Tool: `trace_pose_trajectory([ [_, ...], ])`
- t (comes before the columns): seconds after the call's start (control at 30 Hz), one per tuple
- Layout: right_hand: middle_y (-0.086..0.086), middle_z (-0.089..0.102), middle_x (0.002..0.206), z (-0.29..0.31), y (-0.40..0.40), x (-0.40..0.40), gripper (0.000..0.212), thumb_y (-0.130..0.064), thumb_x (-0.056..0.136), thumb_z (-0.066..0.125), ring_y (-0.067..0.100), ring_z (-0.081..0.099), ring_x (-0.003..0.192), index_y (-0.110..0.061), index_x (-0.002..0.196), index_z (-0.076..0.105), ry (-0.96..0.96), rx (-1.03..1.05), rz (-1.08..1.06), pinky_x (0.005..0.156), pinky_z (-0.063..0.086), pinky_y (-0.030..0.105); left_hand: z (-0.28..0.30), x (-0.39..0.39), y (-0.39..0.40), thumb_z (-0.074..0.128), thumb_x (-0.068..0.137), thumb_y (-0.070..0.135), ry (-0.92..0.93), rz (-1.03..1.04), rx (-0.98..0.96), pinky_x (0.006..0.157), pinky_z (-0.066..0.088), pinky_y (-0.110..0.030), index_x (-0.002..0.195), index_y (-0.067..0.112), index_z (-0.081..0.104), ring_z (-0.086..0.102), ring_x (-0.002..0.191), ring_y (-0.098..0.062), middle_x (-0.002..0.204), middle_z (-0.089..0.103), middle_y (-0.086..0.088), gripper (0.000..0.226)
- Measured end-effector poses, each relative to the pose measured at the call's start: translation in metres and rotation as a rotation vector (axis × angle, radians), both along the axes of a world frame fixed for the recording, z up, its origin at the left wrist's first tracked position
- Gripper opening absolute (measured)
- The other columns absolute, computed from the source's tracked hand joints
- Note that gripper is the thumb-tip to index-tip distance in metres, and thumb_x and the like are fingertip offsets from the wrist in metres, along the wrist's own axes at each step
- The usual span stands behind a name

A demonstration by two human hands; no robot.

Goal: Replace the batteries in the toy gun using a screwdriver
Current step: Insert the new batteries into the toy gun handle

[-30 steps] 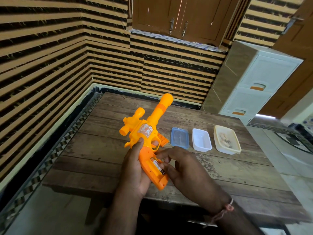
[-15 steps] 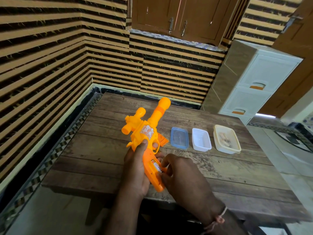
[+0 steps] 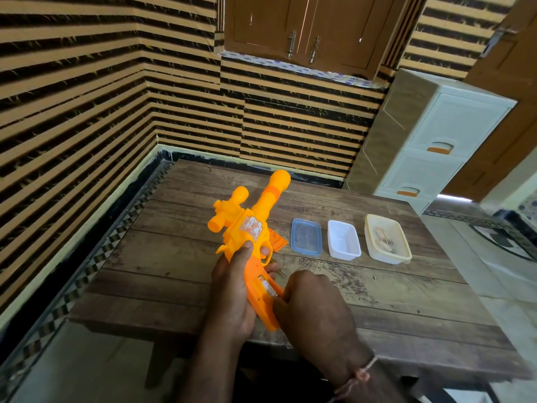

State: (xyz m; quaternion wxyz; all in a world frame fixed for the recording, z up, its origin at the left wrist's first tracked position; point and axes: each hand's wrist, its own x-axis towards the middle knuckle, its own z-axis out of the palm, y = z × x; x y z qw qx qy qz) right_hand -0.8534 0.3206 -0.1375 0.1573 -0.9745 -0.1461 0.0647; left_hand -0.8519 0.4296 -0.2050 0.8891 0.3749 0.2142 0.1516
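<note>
Since a second ago the right hand has closed in from open fingers beside the grip to curl against the open battery slot, where a battery shows. The left hand grips the orange toy gun by its handle, held above the wooden table, muzzle pointing away. Three plastic containers sit well to the right.

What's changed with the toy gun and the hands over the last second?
The right hand has closed in on the open battery slot in the toy gun grip, its fingers now curled at the battery; whether it pinches it is hidden. The gun has tilted slightly more upright. The left hand still grips the gun, and the three containers on the table have not moved.
</note>
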Motion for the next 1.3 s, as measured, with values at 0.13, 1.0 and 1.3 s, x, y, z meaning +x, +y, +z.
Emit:
trace_pose_trajectory([
  [0.13,0.002,0.065,0.074,-0.005,-0.005,-0.002,0.022,-0.033,0.078,0.057,0.018,0.062,0.072,-0.014,0.078,0.067,0.088,0.176,-0.058,0.064,0.049,0.030,-0.003,0.002,0.001,0.059,0.089,0.036,0.000,0.027,0.017,0.062,0.055,-0.034,0.128,0.014,0.061,0.073,0.076,-0.026,0.100,0.075,-0.011,0.044],
  [1.0,0.004,0.049,0.066,-0.004,0.009,-0.023,0.021,-0.011,0.077,0.066,0.004,0.034,0.029,-0.012,0.098,0.063,1.141,1.652,-0.527,0.027,0.025,0.010,-0.009,0.002,0.003,0.066,0.077,0.051,-0.042,-0.095,-0.180,0.046,0.045,-0.027,0.107,0.008,0.060,0.054,0.048,-0.024,0.080,0.059,-0.018,0.052],
  [1.3,0.009,0.056,0.057,-0.006,-0.012,-0.008,0.013,-0.008,0.091,0.061,0.012,0.033,0.030,-0.002,0.080,0.061,0.631,1.334,-0.574,0.035,0.025,0.014,-0.004,0.002,0.002,0.063,0.076,0.042,-0.045,0.066,-0.021,0.067,0.055,-0.036,0.126,0.015,0.062,0.071,0.076,-0.025,0.098,0.074,-0.009,0.057],
])
